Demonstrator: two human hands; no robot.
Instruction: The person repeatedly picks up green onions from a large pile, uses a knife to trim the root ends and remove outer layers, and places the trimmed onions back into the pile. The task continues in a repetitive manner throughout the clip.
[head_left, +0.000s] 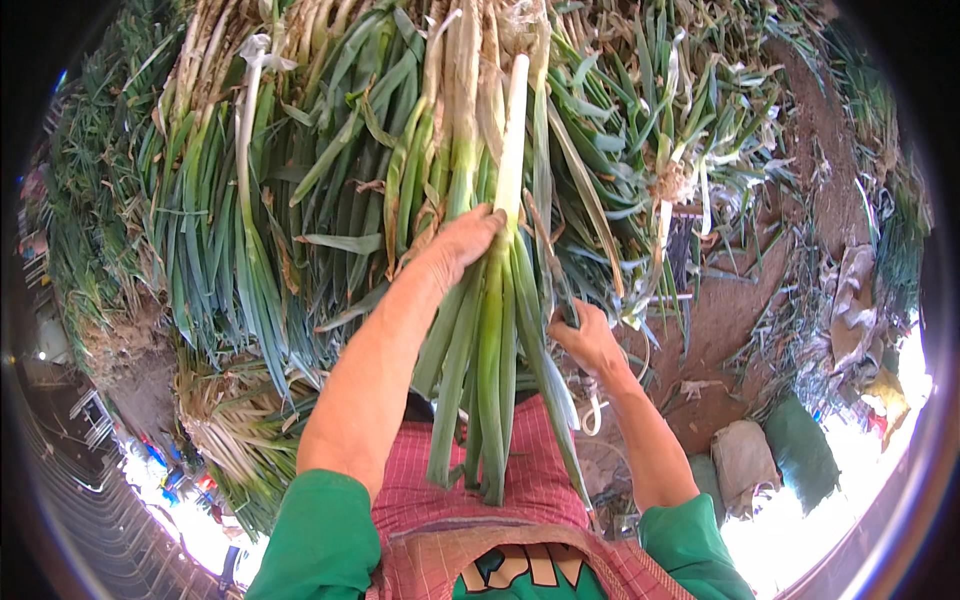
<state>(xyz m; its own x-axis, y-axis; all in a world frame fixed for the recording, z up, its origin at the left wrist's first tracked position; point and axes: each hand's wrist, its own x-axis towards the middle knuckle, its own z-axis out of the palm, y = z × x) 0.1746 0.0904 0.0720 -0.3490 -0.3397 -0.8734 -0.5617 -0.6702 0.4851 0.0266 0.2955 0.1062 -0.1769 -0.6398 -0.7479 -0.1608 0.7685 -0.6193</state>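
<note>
My left hand (472, 232) grips a large green onion or leek (513, 142) where its bare white stem turns into green leaves. The stem points away from me, and the leaves hang towards my red checked apron (450, 457). To the right of those leaves, my right hand (589, 334) has its fingers closed around a thin withered leaf or strip (553, 262); which of the two cannot be told. Unpeeled stalks (465, 90) with brownish outer skins lie just beyond both hands. Another stalk with a whitish stem (246, 142) rests on the pile at the left.
A deep heap of leafy stalks (352, 180) spreads in front of me. More greens (97, 180) line the far left, and a bundle (240, 435) lies lower left. Trimmings litter the brown ground (720, 330) at right, where stuffed sacks (742, 457) stand.
</note>
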